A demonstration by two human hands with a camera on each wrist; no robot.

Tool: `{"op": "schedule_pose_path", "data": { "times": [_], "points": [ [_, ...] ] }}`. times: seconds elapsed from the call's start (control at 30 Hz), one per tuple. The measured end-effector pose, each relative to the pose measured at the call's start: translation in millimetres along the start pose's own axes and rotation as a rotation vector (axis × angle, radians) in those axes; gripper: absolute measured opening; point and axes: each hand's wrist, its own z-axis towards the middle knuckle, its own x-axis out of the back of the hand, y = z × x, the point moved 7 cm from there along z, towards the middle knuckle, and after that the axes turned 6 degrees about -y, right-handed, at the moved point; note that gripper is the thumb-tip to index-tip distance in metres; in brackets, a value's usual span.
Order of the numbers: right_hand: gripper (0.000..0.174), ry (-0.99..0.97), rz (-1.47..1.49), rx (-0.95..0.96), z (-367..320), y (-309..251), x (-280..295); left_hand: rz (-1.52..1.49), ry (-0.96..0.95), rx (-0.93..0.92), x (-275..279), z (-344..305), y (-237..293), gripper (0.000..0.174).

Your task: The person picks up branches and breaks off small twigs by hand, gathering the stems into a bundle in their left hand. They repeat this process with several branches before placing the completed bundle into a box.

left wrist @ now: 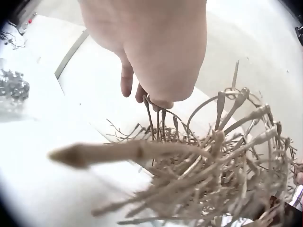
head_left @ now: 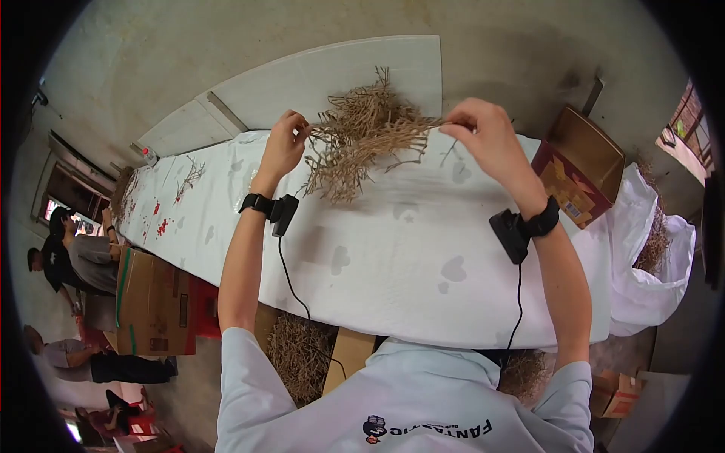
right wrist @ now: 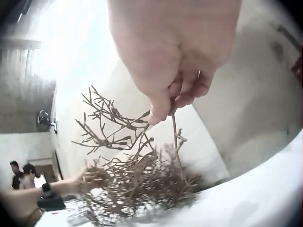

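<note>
Wrist-view glare, dark-cornered fisheye distortion

head view looks forward-down; both wrist views, nearer, share the brown twigs (right wrist: 137, 182).

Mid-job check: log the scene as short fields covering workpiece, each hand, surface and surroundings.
Workpiece: tangled brown bundle of thin, branching twigs
Left hand: pinches the bundle's left edge
Right hand: pinches the bundle's right edge
Surface: white table covering printed with grey hearts
Right side: open red-and-brown cardboard box; white plastic sack holding brown twigs
Left side: small red bits scattered on the covering
</note>
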Motion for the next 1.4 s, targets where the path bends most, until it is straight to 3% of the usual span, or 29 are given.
{"op": "schedule_pose_path", "data": {
  "times": [0.13, 0.17, 0.23, 0.3, 0.4, 0.43, 0.53, 0.57, 0.63, 0.7, 0.77, 0.8, 0.83, 0.9, 0.93, 1.0, 1.17, 1.3, 1.4],
  "points": [
    [0.015, 0.055, -0.328, 0.033, -9, 25, 35, 0.113, 0.062, 0.007, 7, -6, -54, 0.015],
    [0.015, 0.06, -0.333, 0.029, -12, 32, 47, 0.121, 0.158, 0.042, 13, -12, -98, 0.016],
    [0.018, 0.295, -0.377, -0.061, -22, 41, 90, 0.165, 0.269, 0.178, 42, -21, -142, 0.018],
    [0.019, 0.299, -0.324, -0.105, -25, 39, 107, 0.2, 0.283, 0.282, 57, -28, -154, 0.02],
    [0.021, 0.307, -0.207, -0.184, -28, 42, 118, -0.513, 0.376, 0.708, 59, -46, -186, 0.026],
    [0.021, 0.225, -0.213, -0.196, -26, 44, 112, -0.514, 0.377, 0.71, 58, -46, -185, 0.026],
    [0.023, 0.069, -0.231, -0.224, -25, 51, 96, -0.079, 0.598, 0.453, 74, -34, -177, 0.03],
    [0.022, 0.092, -0.113, -0.195, -23, 51, 93, -0.086, 0.59, 0.444, 74, -29, -142, 0.03],
    [0.021, 0.134, 0.113, -0.139, -21, 49, 89, 0.175, 0.747, 0.001, 84, -27, -20, 0.031],
    [0.02, 0.103, 0.223, -0.126, -20, 40, 81, 0.079, 0.621, -0.093, 73, -15, 54, 0.033],
    [0.018, 0.041, 0.466, -0.057, -12, 27, 70, -0.11, 0.306, -0.217, 47, 2, 113, 0.035],
    [0.018, 0.038, 0.463, -0.056, -11, 24, 66, -0.305, 0.136, -0.168, 25, 7, 135, 0.038],
    [0.017, 0.012, 0.608, -0.049, -12, 23, 59, -0.497, -0.037, -0.118, -2, 10, 155, 0.041],
    [0.016, -0.04, 0.894, -0.039, -18, 20, 46, -0.603, -0.151, -0.264, -47, 15, 188, 0.04],
    [0.016, -0.038, 0.885, -0.042, -21, 18, 45, -0.61, -0.151, -0.271, -60, 16, 192, 0.04],
    [0.014, -0.001, 0.896, -0.06, -32, 19, 48, -0.748, -0.499, -0.198, -108, 16, 201, 0.036],
    [0.014, 0.016, 0.665, -0.183, -75, 48, 86, -1.024, -0.663, -0.033, -138, 17, 192, 0.033],
    [0.013, -0.054, 0.43, -0.279, -117, 51, 96, -0.931, -0.653, -0.086, -134, 19, 183, 0.034],
    [0.014, -0.116, 0.216, -0.375, -144, 54, 93, -0.719, -0.486, -0.168, -145, 12, 193, 0.039]
  ]
}}
